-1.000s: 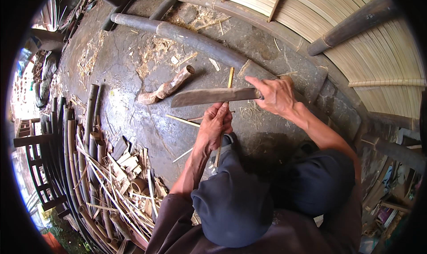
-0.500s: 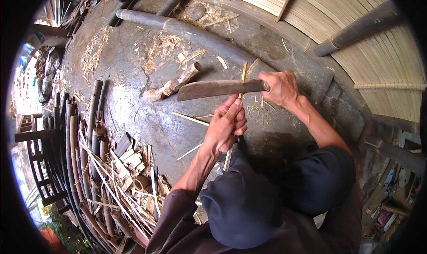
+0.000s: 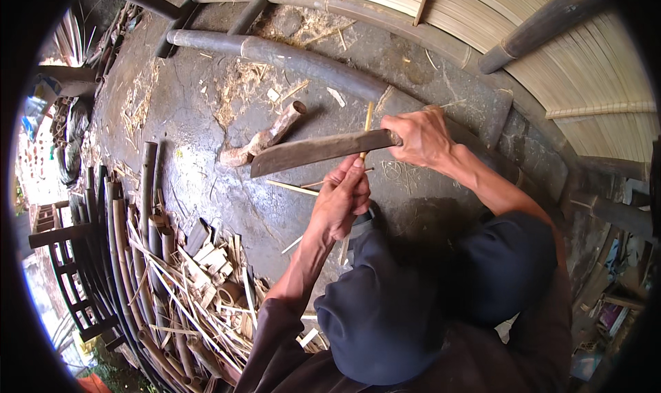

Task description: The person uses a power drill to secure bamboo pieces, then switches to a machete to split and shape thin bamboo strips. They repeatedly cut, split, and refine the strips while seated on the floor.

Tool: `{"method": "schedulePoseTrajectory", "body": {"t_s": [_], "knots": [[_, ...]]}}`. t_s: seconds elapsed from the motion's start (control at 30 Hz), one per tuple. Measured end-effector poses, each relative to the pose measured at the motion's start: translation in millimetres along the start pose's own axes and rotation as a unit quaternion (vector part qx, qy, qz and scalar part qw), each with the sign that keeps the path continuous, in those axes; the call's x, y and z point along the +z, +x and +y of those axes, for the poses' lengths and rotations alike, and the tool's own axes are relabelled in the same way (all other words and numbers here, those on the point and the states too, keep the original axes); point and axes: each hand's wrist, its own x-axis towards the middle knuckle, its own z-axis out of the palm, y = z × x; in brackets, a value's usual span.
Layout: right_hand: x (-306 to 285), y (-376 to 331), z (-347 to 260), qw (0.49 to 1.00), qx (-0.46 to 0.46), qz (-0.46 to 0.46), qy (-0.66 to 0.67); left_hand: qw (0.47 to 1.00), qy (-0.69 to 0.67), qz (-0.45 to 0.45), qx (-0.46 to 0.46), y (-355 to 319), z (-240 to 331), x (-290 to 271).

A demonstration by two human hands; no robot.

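Fingers (image 3: 361, 201) of left hand (image 3: 336, 203) pinch thin strip (image 3: 370, 112) just shy of blade, prob to steady it. Right hand (image 3: 418, 138) fisted round big knife (image 3: 310, 154), which crosses strip near grip end, likely better control there. Strip's far end sits near bamboo pole (image 3: 303, 59), kinda tight. Bent wood piece (image 3: 275, 132) by blade; more floor (image 3: 200, 128) room leftward.

Left fingers (image 3: 354, 175) pinched | right fingers (image 3: 401, 126) curled, seemingly tight
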Motion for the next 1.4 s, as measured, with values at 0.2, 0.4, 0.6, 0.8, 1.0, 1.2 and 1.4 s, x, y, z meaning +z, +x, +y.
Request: {"method": "schedulePoseTrajectory", "body": {"t_s": [0.2, 0.4, 0.6, 0.8, 1.0, 1.2, 1.4], "knots": [[-3.4, 9.7, 28.5, 0.993, 0.044, -0.044, -0.095, 1.0, -0.016, 0.01, -0.002, -11.5, 19.0, 28.2], [-48.0, -14.1, 105.3, 0.967, 0.249, 0.058, -0.011, 0.995, 0.081, 0.059, 0.009, -34.9, 9.5, -15.2], [-16.7, 4.4, 17.0, 0.999, 0.011, 0.038, -0.035, 0.997, 0.063, -0.044, 0.002, -9.5, 10.0, 17.4], [-33.0, -2.6, 73.6, 0.957, 0.281, 0.059, -0.049, 0.989, 0.135, -0.063, -0.014, -51.4, 13.5, 30.2], [-58.5, -8.5, 65.8, 0.965, 0.255, 0.068, -0.006, 0.965, 0.259, 0.009, 0.038, -30.1, 10.3, -8.3], [-53.8, -27.9, 24.0, 0.966, 0.219, 0.038, 0.133, 0.945, 0.321, -0.007, 0.066, -9.5, 8.0, 9.6], [-45.2, -31.6, 7.9, 0.994, 0.069, 0.057, 0.068, 0.973, 0.226, -0.019, 0.039, -12.8, 1.3, 25.7]]}}
